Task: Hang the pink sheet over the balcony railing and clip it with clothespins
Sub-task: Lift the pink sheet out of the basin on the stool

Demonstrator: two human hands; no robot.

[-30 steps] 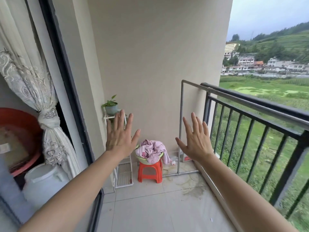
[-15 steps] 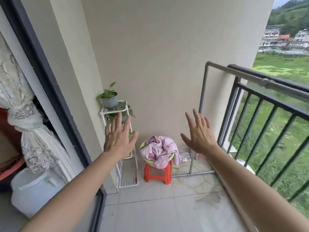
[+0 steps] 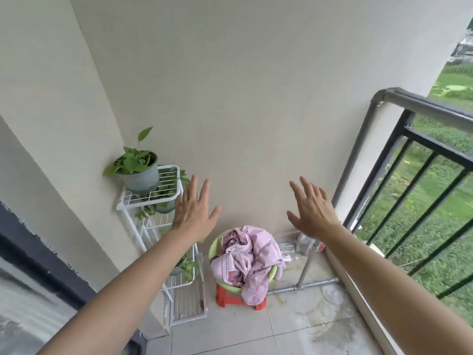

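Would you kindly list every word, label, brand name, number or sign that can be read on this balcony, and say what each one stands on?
No text can be read anywhere.
Clear plastic bottle lying on the floor behind the green basin: it carries a red-and-white label, too small and blurred to read.
Pink sheet: a red printed patch shows near its lower edge, with no legible lettering.
Plant pot, white rack and orange stool: no markings visible.
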